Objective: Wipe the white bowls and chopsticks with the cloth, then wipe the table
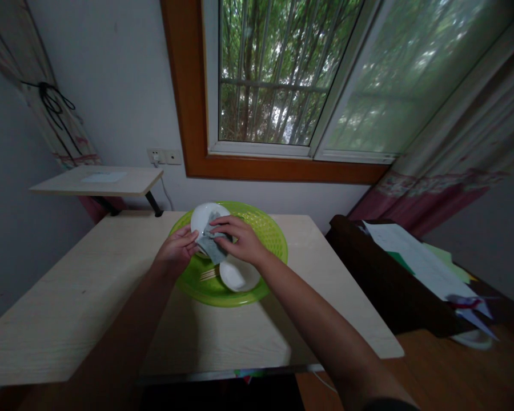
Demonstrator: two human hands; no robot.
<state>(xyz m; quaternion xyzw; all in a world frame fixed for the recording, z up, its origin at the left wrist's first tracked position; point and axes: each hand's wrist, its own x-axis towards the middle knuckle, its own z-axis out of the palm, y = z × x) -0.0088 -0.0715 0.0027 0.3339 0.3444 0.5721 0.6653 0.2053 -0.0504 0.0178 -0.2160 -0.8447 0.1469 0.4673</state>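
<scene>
My left hand grips a white bowl by its left edge, thumb on the near side. The bowl is held up over a green plastic basket, tilted towards me. Pressed against the bowl is a grey cloth, pinched in the fingers of my right hand. Part of the cloth hangs down below the bowl. A second white bowl lies in the basket, with chopsticks to its left. My right hand and the cloth hide part of the held bowl.
The basket stands on a pale wooden table. At the back left is a small raised shelf on black legs, with a paper on it. To the right, a dark cabinet carries papers. A window lies behind.
</scene>
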